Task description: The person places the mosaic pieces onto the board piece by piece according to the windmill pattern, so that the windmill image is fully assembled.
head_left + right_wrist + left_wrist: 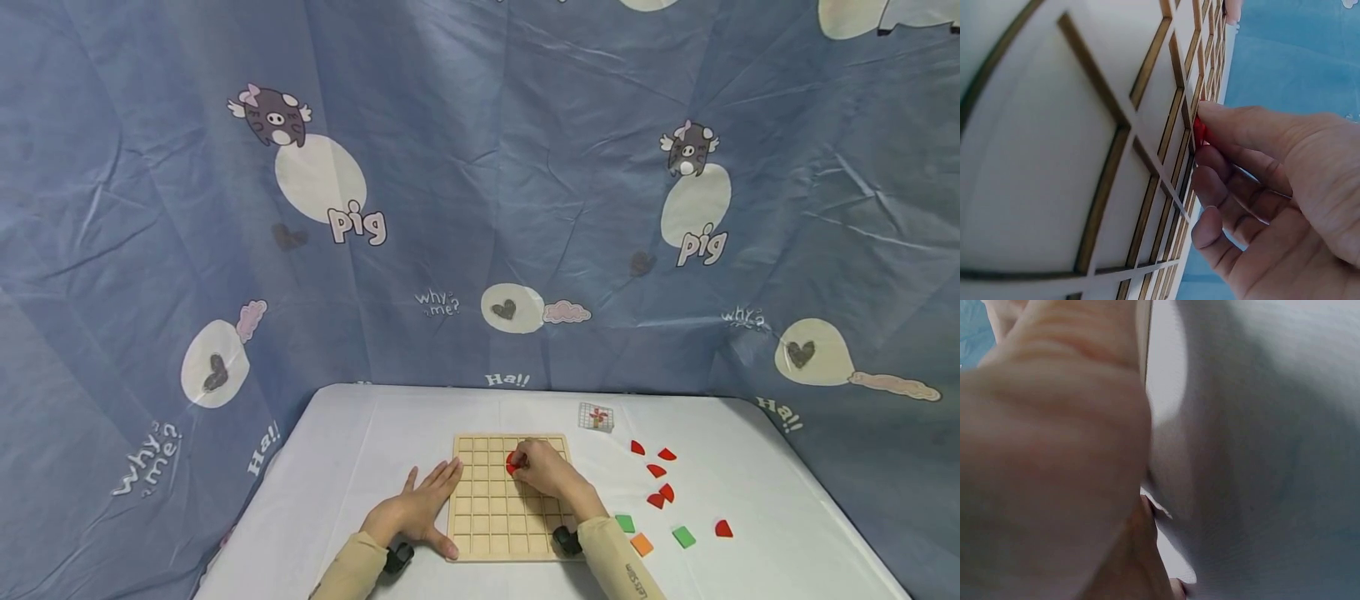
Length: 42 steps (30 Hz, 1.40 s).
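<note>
The right hand [549, 468] has thumb and forefinger nearly closed, pinching a red piece [1199, 130] between their tips, its other fingers [1210, 184] loosely bent. The piece is at the far half of the gridded board [491, 526], showing just left of the fingertips; whether it is seated in a square cannot be told. The left hand [420, 505] lies with spread fingers along the board's left edge, gripping nothing. Loose red pieces [656, 471] lie to the right on the bench [405, 417].
</note>
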Each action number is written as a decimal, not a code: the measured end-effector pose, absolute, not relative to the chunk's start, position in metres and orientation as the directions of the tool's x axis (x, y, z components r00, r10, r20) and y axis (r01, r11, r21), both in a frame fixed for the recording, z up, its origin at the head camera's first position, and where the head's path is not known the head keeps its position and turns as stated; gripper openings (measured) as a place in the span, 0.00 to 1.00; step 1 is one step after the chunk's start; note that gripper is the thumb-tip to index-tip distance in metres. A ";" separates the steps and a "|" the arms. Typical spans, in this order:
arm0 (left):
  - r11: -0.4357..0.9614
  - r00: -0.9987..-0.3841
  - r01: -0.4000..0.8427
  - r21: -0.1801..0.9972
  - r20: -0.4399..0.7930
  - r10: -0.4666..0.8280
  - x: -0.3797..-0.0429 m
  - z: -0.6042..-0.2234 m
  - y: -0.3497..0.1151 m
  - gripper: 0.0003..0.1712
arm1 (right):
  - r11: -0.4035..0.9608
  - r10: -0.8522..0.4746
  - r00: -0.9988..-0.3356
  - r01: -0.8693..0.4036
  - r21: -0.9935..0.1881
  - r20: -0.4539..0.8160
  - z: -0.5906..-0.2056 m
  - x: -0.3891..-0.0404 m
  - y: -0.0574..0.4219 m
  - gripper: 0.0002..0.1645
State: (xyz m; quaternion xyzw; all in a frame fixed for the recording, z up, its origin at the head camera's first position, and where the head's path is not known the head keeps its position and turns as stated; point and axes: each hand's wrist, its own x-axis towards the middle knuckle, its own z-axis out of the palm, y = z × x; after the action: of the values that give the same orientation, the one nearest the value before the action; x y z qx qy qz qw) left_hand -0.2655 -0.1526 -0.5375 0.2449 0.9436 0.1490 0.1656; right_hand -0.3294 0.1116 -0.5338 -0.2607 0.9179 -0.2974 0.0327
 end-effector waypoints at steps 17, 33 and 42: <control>0.834 -0.823 0.418 0.359 -0.238 0.515 -0.266 -0.537 -0.151 0.79 | 0.719 -0.480 -0.873 -0.446 -0.532 0.083 -0.534 -0.327 0.110 0.07; 0.846 -0.829 0.412 0.339 -0.246 0.502 -0.267 -0.540 -0.150 0.80 | 0.708 -0.454 -0.885 -0.431 -0.560 0.107 -0.532 -0.324 0.131 0.07; 0.837 -0.824 0.417 0.355 -0.241 0.513 -0.267 -0.540 -0.152 0.80 | 0.739 -0.381 -0.911 -0.402 -0.541 0.156 -0.531 -0.327 0.166 0.04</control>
State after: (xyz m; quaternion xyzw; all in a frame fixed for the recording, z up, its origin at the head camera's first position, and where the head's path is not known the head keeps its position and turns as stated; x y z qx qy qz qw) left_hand -0.2666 -0.1516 -0.5405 0.2464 0.9440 0.1447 0.1653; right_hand -0.3273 0.1659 -0.5314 -0.2099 0.9324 -0.2939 -0.0176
